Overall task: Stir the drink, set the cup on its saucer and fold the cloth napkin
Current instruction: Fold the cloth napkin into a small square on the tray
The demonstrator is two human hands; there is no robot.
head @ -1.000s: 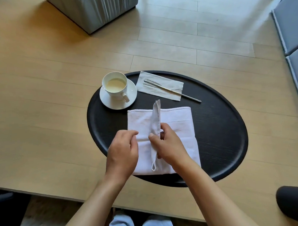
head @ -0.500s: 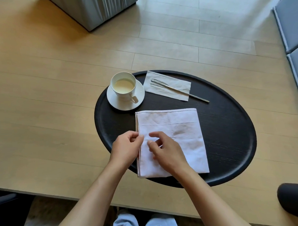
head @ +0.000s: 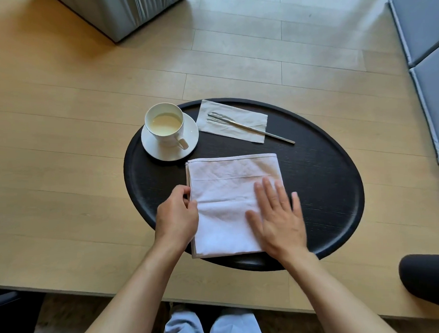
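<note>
The wooden desk (head: 63, 147) carries a black oval tray (head: 326, 187), and everything of the task sits on that tray. The cloth napkin (head: 226, 191) lies folded into a rough square on the tray's near middle — thin, limp fabric, light and soft, likely to slide a little on the smooth tray and to spring open at a crease unless pressed; it is best taken at an edge or corner, where the layers can be pinched together. The right hand (head: 277, 221) lies flat on the napkin's right part, fingers spread wide and holding nothing, while the left hand (head: 178, 215) pinches the napkin's left edge between thumb and fingers. Toward the tray's far left, just beyond the napkin's corner, a white saucer (head: 192, 132) bears the cup (head: 166, 126) of pale milky drink — fragile, spillable, and close enough to be nudged by a further fold. At the tray's far side a paper napkin (head: 246, 120) holds a slim metal stirrer (head: 252, 129), well clear of the hands.
</note>
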